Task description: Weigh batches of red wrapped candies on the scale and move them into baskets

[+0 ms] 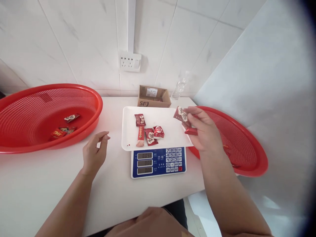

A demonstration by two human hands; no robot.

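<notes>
Nearest, the blue keypad panel of the scale faces the person on the white surface. The left hand, loosely curled, with nothing visible in it, is left of the white tray. The right hand grips red packets at the tray's right end; a light pinch, clear of the rim, should avoid disturbing the scale. Four wrapped pieces lie on the tray. Beyond stand a carton and clear bottle.
</notes>
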